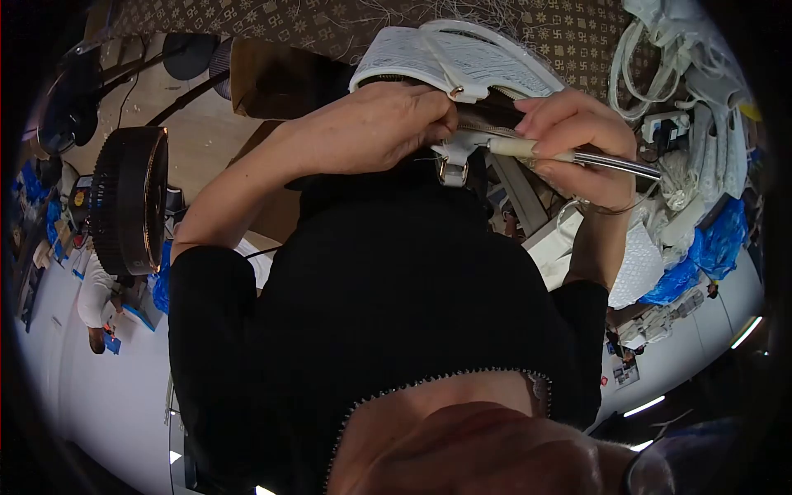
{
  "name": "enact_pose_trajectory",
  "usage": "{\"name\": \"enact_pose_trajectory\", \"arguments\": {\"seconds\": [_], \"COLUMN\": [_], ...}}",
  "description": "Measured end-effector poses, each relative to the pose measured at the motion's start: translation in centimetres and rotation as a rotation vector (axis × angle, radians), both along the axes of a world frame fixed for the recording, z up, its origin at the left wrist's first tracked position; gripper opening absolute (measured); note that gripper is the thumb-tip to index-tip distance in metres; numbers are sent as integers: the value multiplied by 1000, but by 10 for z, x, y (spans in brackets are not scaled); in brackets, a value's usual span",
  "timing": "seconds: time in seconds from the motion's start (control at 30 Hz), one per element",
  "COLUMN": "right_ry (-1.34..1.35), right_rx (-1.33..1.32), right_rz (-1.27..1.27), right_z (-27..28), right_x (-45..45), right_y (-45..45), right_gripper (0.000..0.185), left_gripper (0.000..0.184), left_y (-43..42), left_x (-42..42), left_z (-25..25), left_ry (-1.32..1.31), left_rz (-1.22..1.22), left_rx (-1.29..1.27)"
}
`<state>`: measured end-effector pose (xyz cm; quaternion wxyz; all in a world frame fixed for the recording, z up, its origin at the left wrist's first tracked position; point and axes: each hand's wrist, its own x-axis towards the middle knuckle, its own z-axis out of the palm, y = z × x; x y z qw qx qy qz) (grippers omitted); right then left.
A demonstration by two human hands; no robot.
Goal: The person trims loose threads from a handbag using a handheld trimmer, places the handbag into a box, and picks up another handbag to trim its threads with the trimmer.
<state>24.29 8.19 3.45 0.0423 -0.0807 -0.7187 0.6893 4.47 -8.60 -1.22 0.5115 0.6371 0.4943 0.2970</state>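
A white textured bag [392,59] with a strap and an open zipper lies at the top centre. My left hand [371,128] is closed at its near edge, thumb and fingers pinched by a small white tab; what lies between the fingertips is partly hidden. Just below those fingertips hangs a metal buckle [452,172] on a white strap end. My right hand [586,144] grips a pen-like tool [615,162] with a pale front part and a metal shaft. The tool's tip points left, close to the white tab and the zipper.
Patterned brown cloth [322,25] with loose threads lies beyond the bag. A round black fan-like object [128,200] stands left, near a cardboard box [268,78]. White straps [718,148] and blue plastic [722,239] are at right. Another person [96,297] is at far left.
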Motion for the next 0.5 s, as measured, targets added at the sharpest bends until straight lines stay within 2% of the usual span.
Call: {"name": "enact_pose_trajectory", "arguments": {"seconds": [0.1,0.5], "right_ry": [82,12], "right_rx": [-17,12], "right_rz": [2,61], "right_z": [-13,-18], "right_x": [-5,-4], "right_y": [-5,-10], "right_gripper": [16,20], "left_gripper": [13,16], "left_y": [-2,0], "left_x": [1,1], "left_z": [-1,2], "left_ry": [15,60], "left_rz": [6,-11], "left_rx": [14,10]}}
